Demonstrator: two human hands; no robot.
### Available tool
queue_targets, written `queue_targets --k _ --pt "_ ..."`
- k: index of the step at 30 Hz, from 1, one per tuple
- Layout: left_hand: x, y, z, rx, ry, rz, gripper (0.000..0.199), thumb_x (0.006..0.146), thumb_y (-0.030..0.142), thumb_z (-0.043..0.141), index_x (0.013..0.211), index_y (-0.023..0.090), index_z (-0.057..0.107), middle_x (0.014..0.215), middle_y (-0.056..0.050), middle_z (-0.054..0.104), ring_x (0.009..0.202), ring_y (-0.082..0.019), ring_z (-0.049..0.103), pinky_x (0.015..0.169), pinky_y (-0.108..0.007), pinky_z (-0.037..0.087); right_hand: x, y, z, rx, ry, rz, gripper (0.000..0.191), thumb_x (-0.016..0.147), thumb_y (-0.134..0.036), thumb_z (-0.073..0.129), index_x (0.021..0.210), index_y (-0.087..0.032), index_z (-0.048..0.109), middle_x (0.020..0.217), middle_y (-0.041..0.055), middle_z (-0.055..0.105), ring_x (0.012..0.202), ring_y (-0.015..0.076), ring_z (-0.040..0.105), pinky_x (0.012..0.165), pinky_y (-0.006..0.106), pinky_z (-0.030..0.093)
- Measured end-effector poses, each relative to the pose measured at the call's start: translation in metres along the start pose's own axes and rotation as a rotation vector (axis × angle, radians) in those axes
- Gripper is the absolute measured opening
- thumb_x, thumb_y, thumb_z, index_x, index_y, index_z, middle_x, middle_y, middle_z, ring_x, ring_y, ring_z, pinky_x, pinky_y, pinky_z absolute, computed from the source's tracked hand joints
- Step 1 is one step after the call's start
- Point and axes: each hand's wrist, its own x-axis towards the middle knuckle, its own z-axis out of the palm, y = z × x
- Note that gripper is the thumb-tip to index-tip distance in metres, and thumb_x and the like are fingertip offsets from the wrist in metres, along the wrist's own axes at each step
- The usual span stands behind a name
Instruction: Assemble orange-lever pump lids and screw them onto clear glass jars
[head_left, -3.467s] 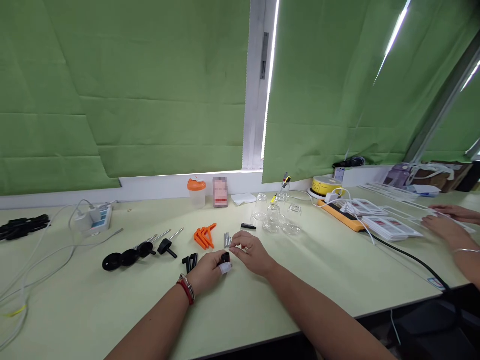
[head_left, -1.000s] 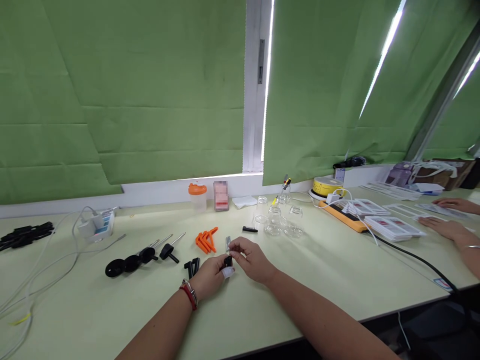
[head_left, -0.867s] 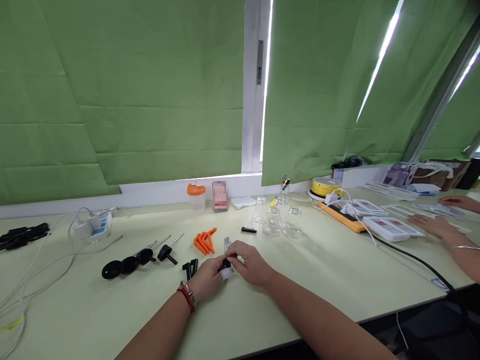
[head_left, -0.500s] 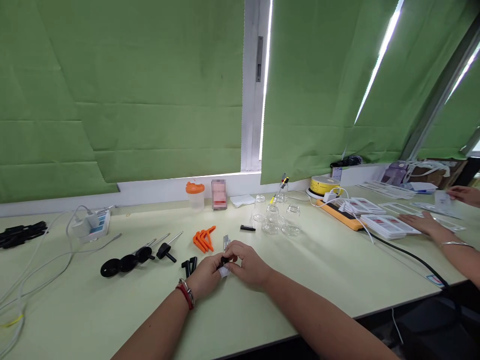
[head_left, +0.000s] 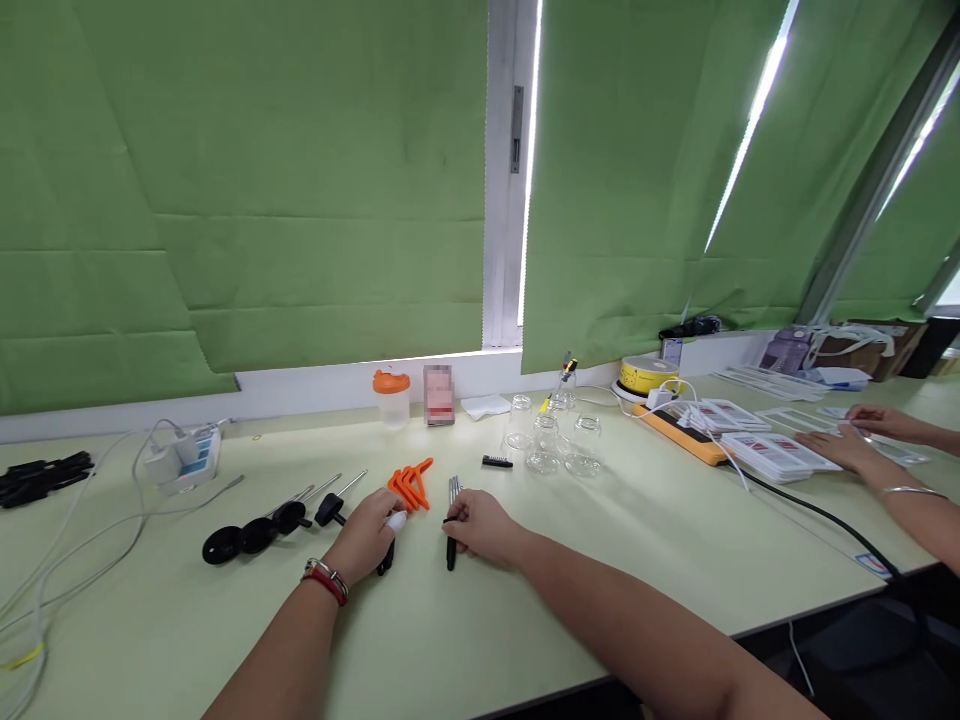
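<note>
My left hand is over the table left of centre, fingers closed on a small white piece whose kind I cannot make out. Partly covered beneath it is black L-shaped hardware. To the right, my right hand pinches the top of a black L-shaped handle, whose long part points toward me. Several thin metal rods lie just beyond those fingertips. Orange L-shaped pieces sit just past my left hand. Black round-headed parts with metal shafts lie further left.
Upturned glass jars stand right of centre, with a small black comb-like piece before them. An orange-lidded cup is at the back. White cables cross the left side. Another person's hands work by stacked cards at right.
My hands have separated. The left moved left over the black pieces, carrying the white piece; the right now has the black handle pointing toward me. The other person's far hand came down.
</note>
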Motion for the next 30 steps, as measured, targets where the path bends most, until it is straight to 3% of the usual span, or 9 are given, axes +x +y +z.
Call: queue_targets --k 8,17,19,21,23,26,30 --pt "0.002 0.001 0.013 0.000 -0.059 0.029 0.029 0.090 0.029 0.029 0.073 0.020 0.051 0.079 -0.005 0.059 0.076 -0.020 0.055 0.071 -0.032 0.043 0.023 -0.027 0.055 -0.008 -0.027 0.048 0.015 0.072 -0.009 0.056 0.081 -0.019 0.050 0.052 -0.0049 0.050 0.048 0.0138 0.058 0.043 0.024 0.049" --pt "0.002 -0.001 0.013 0.023 -0.056 0.014 0.029 0.090 0.032 0.031 0.074 0.020 0.052 0.080 -0.006 0.060 0.077 -0.022 0.055 0.071 -0.033 0.041 0.023 -0.019 0.058 -0.149 -0.064 -0.067 0.018 0.078 -0.010 0.050 0.094 -0.018 0.054 0.061 -0.0018 0.059 0.055 0.0144 0.063 0.051 0.024 0.052" --pt "0.002 0.001 0.013 0.040 -0.062 0.016 0.027 0.089 0.030 0.034 0.072 0.021 0.052 0.081 -0.006 0.060 0.078 -0.022 0.054 0.071 -0.033 0.041 0.021 -0.018 0.049 -0.334 -0.009 -0.194 0.017 0.080 -0.012 0.050 0.095 -0.018 0.056 0.065 -0.0010 0.062 0.060 0.0136 0.064 0.056 0.023 0.052" --pt "0.002 0.001 0.014 0.066 -0.060 0.005 0.021 0.086 0.028 0.039 0.071 0.021 0.052 0.081 -0.006 0.059 0.078 -0.023 0.053 0.069 -0.033 0.040 0.021 -0.015 0.031 -0.527 0.130 -0.318 0.016 0.082 -0.014 0.051 0.095 -0.018 0.059 0.079 0.0020 0.066 0.073 0.0145 0.064 0.066 0.025 0.051" --pt "0.002 0.001 0.014 0.090 -0.056 -0.011 0.016 0.082 0.027 0.043 0.070 0.021 0.050 0.080 -0.006 0.057 0.076 -0.022 0.052 0.067 -0.033 0.040 0.024 -0.011 0.005 -0.588 0.230 -0.332 0.021 0.083 -0.010 0.047 0.098 -0.018 0.060 0.100 0.0069 0.064 0.091 0.0170 0.062 0.081 0.029 0.048" --pt "0.001 0.000 0.014 0.097 -0.058 -0.017 0.014 0.081 0.026 0.044 0.068 0.021 0.048 0.079 -0.004 0.056 0.074 -0.021 0.051 0.067 -0.032 0.040 0.030 0.000 -0.040 -0.673 0.369 -0.302 0.032 0.084 -0.004 0.038 0.106 -0.014 0.059 0.116 0.0138 0.057 0.107 0.0214 0.054 0.093 0.034 0.041" --pt "0.001 -0.003 0.013 0.092 -0.058 -0.023 0.014 0.080 0.025 0.044 0.067 0.021 0.048 0.078 -0.003 0.055 0.073 -0.020 0.051 0.067 -0.032 0.041 0.038 0.021 -0.078 -0.770 0.383 -0.296 0.042 0.085 -0.003 0.035 0.121 -0.012 0.055 0.134 0.0153 0.047 0.128 0.0247 0.037 0.105 0.038 0.031"
